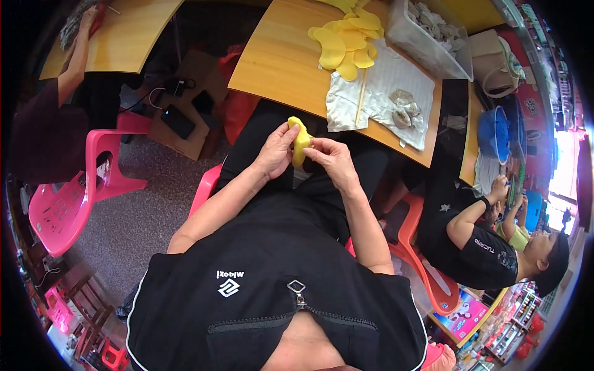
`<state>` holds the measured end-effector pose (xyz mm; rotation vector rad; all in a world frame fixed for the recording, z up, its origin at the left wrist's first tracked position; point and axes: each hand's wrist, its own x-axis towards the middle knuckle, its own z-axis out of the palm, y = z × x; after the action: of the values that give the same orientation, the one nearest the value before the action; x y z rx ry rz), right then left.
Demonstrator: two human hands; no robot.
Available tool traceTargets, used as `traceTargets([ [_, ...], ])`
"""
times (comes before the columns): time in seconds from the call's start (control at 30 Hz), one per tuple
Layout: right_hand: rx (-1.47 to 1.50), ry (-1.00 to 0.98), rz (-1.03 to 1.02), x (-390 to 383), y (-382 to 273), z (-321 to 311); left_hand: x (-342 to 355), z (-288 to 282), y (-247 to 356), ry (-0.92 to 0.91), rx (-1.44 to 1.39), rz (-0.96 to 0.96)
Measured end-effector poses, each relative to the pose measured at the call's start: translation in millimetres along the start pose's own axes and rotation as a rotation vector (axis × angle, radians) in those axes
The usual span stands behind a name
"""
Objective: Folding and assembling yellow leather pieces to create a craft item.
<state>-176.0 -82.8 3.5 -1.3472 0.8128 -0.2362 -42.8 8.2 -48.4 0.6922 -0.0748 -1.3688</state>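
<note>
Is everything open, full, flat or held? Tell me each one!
Left hand: closed around the yellow piece
Right hand: pinching the yellow piece
Yellow piece: held in both hands
Yellow cutouts: loosely piled
White cloth: spread out
Stick: lying on the cloth
Clear bin: open, holding pale stuff
Cabled black gadget: lying flat
Zipper: partly open

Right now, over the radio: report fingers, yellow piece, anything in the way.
Left fingers and right fingers gripping the yellow piece. Piece above the lap. Nothing visibly blocking; white cloth lies beyond, on the table.
</note>
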Motion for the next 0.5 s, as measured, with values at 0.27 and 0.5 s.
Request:
traceTargets([
  [0.27, -0.313, 0.085, -0.039, -9.5, -41.0, 8.5, -0.9, -4.6, 12.8, 0.036, -0.076, 0.057],
  [0.5, -0.418, 0.211, -0.288, 8.7, -26.3, 25.1, 1.9, 13.4, 25.5, 0.039, -0.272, 0.145],
])
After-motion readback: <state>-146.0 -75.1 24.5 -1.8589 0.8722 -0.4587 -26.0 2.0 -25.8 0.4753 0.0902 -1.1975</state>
